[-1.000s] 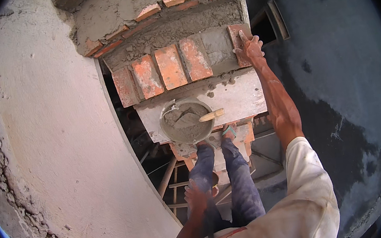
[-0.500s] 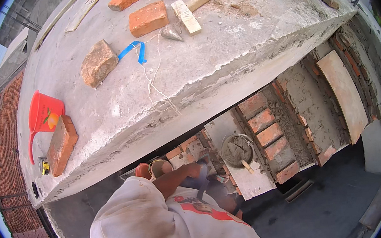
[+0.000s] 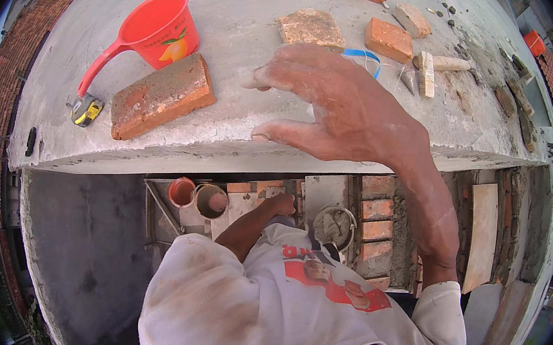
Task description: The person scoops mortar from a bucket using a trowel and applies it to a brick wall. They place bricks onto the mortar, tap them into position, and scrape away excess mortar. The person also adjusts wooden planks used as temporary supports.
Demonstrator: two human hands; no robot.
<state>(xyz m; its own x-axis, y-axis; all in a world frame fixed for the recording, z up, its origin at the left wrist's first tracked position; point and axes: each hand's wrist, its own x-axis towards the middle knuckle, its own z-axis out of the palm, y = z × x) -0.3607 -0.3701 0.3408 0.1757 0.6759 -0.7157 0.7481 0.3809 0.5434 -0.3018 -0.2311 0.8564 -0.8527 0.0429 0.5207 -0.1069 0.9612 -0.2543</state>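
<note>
My right hand (image 3: 323, 100) is raised over the concrete ledge, thumb and fingers spread apart with nothing between them. Its fingertips point left, toward a red brick (image 3: 161, 97) lying near the ledge's front edge. A red plastic dipper (image 3: 157, 33) stands just behind that brick, its handle slanting down to the left. Beside the handle lies a yellow and black tape measure (image 3: 86, 110). Down below, my left hand (image 3: 282, 205) rests low near my knee; its fingers are too small and hidden to read. My right hand partly covers a blue strap (image 3: 365, 55).
More bricks (image 3: 389, 39) lie on the ledge (image 3: 243, 108), with a wooden-handled hammer (image 3: 447, 63) and a plumb bob (image 3: 409, 80). Below are brick steps (image 3: 378, 230), a mortar bucket (image 3: 334, 226) and two buckets (image 3: 211, 201). A board (image 3: 482, 235) leans at the right.
My right hand has come up from below to over the ledge, empty and spread. The view has swung left, bringing the dipper and red brick closer to the middle.
</note>
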